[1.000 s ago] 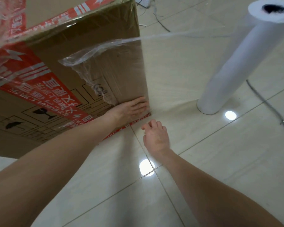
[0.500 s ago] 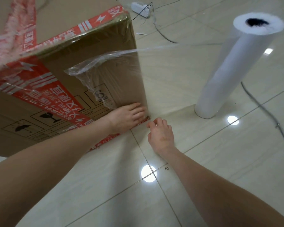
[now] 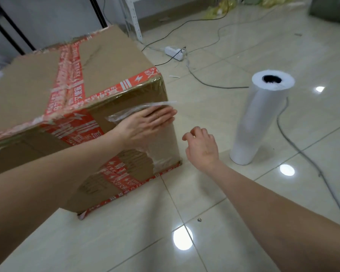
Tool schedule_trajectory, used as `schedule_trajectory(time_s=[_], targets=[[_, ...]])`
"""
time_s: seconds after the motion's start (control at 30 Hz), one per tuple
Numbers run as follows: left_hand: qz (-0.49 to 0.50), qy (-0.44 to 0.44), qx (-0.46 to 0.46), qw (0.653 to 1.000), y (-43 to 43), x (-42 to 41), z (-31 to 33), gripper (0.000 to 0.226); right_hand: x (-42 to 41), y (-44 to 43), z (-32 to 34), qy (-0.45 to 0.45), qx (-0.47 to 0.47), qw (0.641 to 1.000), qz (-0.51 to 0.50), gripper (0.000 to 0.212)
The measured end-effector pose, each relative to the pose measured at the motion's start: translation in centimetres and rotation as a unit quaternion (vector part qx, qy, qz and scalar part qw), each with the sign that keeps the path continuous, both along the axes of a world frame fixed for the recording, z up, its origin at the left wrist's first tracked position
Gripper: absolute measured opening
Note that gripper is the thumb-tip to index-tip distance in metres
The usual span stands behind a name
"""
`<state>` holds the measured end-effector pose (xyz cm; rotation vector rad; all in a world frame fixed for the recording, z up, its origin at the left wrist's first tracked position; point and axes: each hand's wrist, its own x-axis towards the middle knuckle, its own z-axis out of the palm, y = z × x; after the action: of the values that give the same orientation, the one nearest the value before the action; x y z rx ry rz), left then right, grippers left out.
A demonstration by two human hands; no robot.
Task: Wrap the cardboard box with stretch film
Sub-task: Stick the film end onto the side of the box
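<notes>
Your left hand (image 3: 147,124) presses flat on film (image 3: 126,116) against the cardboard box (image 3: 98,91); your right hand (image 3: 201,148) hovers, loosely curled and holding nothing, beside the upright roll (image 3: 263,118).

Light: bright, even, from overhead.
Glare: round white lamp reflections on the glossy floor (image 3: 243,222), below and right of the fingers (image 3: 165,116).
Blur: left hand (image 3: 145,125) smeared; cardboard box (image 3: 106,63) print soft.
Edges: wide-angle bending, forearms (image 3: 28,193) swollen.
</notes>
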<state>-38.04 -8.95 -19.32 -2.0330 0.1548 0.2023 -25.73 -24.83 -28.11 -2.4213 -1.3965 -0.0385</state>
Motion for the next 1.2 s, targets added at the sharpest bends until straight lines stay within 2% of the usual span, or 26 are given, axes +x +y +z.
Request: schedule_trajectory(time_s=[0.1, 0.23, 0.33, 0.4, 0.6, 0.7, 0.83, 1.07, 1.2], targets=[[-0.034, -0.031, 0.029, 0.999, 0.2, -0.1, 0.4, 0.083, 0.8, -0.4, 2.7, -0.021, 0.028, 0.999, 0.018, 0.034], [-0.056, -0.007, 0.01, 0.998, 0.7, 1.1, 1.7, 0.056, 2.9, -1.3, 5.8, -0.043, 0.028, 0.998, 0.027, 0.035], [-0.059, 0.02, 0.05, 0.997, 0.6, 1.6, 2.1, 0.059, 3.8, -2.0, 7.1, -0.051, 0.029, 0.998, 0.023, 0.037], [-0.013, 0.043, 0.064, 0.997, -0.1, 1.4, 2.5, 0.061, 4.1, -2.3, 7.4, -0.052, 0.019, 0.998, 0.025, 0.038], [0.007, 0.017, 0.097, 0.995, -1.1, 1.0, 4.2, 0.069, 3.7, -2.1, 7.4, -0.061, 0.013, 0.998, 0.02, 0.038], [0.016, 0.008, 0.074, 0.997, -0.5, 0.6, 4.1, 0.075, 3.1, -2.0, 7.2, -0.06, 0.022, 0.997, 0.033, 0.037], [0.042, 0.016, 0.034, 0.998, -1.6, 0.7, 3.8, 0.072, 3.2, -2.3, 7.2, -0.052, 0.02, 0.998, 0.025, 0.037], [-0.03, 0.022, 0.058, 0.998, 0.5, -0.7, 3.6, 0.073, 2.5, -1.9, 7.1, -0.054, 0.011, 0.998, 0.036, 0.037], [-0.001, 0.026, 0.072, 0.997, -0.3, -0.6, 3.2, 0.067, 2.4, -1.9, 7.0, -0.047, 0.009, 0.998, 0.033, 0.037]])
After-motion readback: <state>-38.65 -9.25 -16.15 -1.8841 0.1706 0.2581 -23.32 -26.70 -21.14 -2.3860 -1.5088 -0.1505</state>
